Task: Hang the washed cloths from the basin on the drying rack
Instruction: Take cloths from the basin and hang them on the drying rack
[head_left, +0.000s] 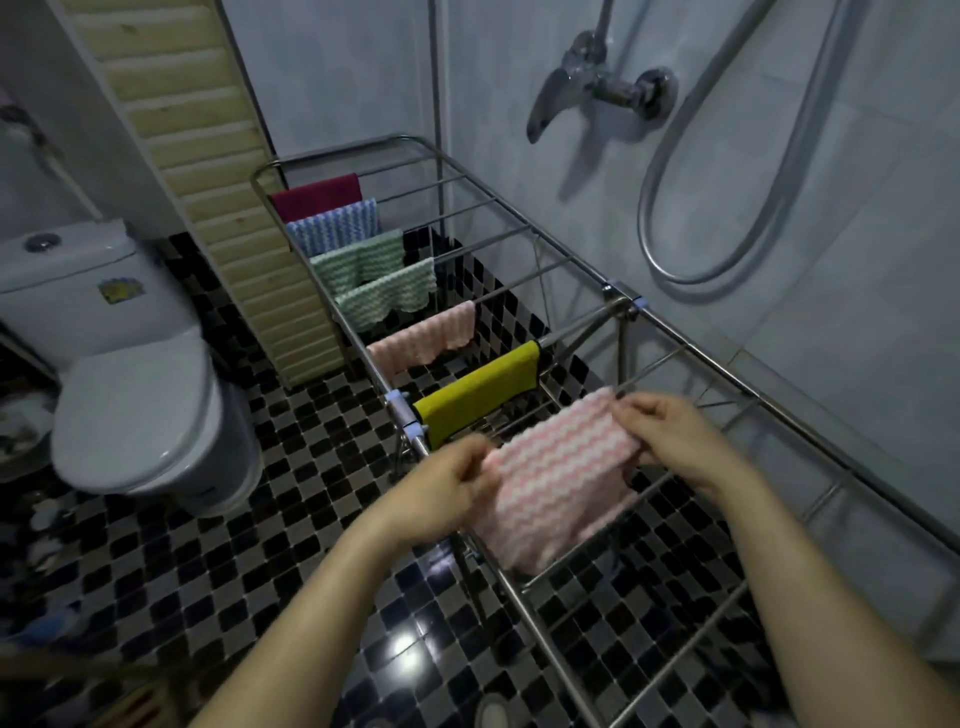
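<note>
Head view.

- Rack (405, 410): metal, stood open on the checked floor (208, 545) along the tiled wall, running from near the person to the far corner.
- Striped cloth (561, 478): pink and white, at the near part of the rack, on the rung just this side of the yellow cloth (483, 389). Its top edge followed the rung and its body hung down toward the person. Lower edge was blurred. Could not tell how much hung behind the rung.
- Left grip (447, 493): fingers curled, pinching the cloth's left edge near the top.
- Right grip (670, 441): thumb and fingers pinching the cloth's upper right corner, right at the bare part of the rung.
- The striped cloth was stretched between the two grips and touched no other cloth.
- Other cloths, one per rung, all at the left end of the rack. From near to far: yellow, plain pink cloth (423, 338), green cloth (389, 293), second green cloth (358, 257), blue cloth (332, 226), maroon cloth (317, 195). The right halves of those rungs were bare.
- Toilet (135, 395): lid down, left of the rack, well apart from it.
- Slatted panel (208, 182): leaned upright between toilet and rack.
- Tap (597, 83) and hose (727, 208): on the wall above the rack.
</note>
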